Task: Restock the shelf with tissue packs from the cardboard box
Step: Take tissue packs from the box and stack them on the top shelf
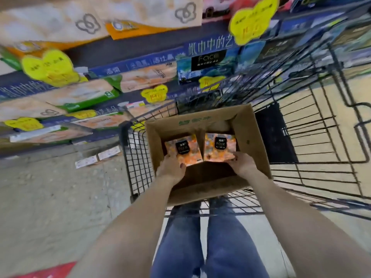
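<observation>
Cardboard box (253,145): sits open-topped in the basket of the wire shopping cart (321,149), flaps up, so the stock rides at arm height beside the shelf.
Tissue packs: two orange packs stand side by side inside the box, against its near wall; left pack (181,152), right pack (219,146). Black "Face" labels point up.
Left hand (171,167): reaches inside the box, fingers curled over the near edge of the left pack, thumb on its face; appears to grip it.
Right hand (242,164): also inside the box, fingers wrapped round the near edge of the right pack. One pack per hand, likely to lift both together.
Shelf (128,63): left of and beyond the box, tiers filled with tissue stock; yellow price tags (154,93) hang along the edges. Blue "Face" packs (206,63) stand just beyond the box.
Step, as judged: pick-up from the box; nothing lifted clear yet.
Box fill: far half looks empty, so the supply seems nearly used.
View: blurred, fine print unreadable.
</observation>
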Tool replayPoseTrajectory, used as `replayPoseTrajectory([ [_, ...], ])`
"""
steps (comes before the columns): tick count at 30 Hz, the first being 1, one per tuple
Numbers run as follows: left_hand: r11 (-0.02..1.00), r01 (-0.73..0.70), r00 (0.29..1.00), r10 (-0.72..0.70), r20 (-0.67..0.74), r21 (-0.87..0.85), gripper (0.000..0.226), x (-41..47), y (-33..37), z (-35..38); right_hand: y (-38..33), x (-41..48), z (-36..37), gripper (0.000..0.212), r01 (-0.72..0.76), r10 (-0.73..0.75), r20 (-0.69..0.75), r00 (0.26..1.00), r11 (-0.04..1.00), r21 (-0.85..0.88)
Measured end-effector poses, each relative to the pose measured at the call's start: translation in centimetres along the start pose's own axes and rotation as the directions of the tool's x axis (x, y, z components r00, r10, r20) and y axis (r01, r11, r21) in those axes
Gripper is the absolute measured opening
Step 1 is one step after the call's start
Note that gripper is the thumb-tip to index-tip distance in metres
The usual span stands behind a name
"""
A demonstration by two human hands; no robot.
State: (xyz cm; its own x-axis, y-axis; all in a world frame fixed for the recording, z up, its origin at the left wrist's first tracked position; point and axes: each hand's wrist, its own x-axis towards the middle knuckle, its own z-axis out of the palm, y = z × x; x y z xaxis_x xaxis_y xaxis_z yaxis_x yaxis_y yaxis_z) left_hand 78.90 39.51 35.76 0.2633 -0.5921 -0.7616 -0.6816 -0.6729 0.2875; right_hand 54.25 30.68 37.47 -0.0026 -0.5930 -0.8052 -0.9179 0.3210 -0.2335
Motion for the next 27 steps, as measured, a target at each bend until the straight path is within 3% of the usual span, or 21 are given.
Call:
replayPoseTrajectory([
  [5, 0.984, 0.126, 0.992, -0.127, -0.004, -0.125, 0.061, 4.3, -0.2, 2.7, 2.2, 7.2, 1.0, 0.051, -0.048, 0.046, 0.069, 0.997, 0.998, 0.026],
  [8, 0.960, 0.242, 0.970, -0.242, 0.018, -0.140, 0.066, 7.3, -0.6, 4.6, 3.6, 11.4, 2.3, 0.050, -0.105, 0.102, 0.114, 0.988, 0.994, 0.022],
  [14, 0.834, 0.445, 0.890, -0.451, 0.061, -0.326, 0.076, 11.9, -1.6, 8.0, 6.5, 17.0, 5.4, 0.076, -0.236, 0.165, 0.216, 0.962, 0.904, 0.358],
  [17, 0.771, 0.493, 0.854, -0.516, 0.057, -0.403, 0.085, 13.0, -1.7, 8.5, 7.1, 18.3, 6.0, 0.045, -0.241, 0.145, 0.219, 0.965, 0.819, 0.520],
  [19, 0.774, 0.493, 0.852, -0.522, 0.041, -0.397, 0.076, 13.2, -1.4, 8.7, 7.2, 18.6, 6.1, 0.029, -0.238, 0.137, 0.215, 0.967, 0.785, 0.572],
  [22, 0.775, 0.481, 0.848, -0.530, -0.006, -0.410, 0.065, 12.9, -0.4, 8.5, 7.1, 18.2, 5.7, 0.043, -0.253, 0.143, 0.223, 0.964, 0.747, 0.615],
  [27, 0.728, 0.422, 0.857, -0.515, -0.024, -0.540, 0.069, 12.2, 0.4, 7.1, 6.7, 18.2, 5.3, 0.074, -0.290, 0.194, 0.217, 0.957, 0.694, 0.659],
])
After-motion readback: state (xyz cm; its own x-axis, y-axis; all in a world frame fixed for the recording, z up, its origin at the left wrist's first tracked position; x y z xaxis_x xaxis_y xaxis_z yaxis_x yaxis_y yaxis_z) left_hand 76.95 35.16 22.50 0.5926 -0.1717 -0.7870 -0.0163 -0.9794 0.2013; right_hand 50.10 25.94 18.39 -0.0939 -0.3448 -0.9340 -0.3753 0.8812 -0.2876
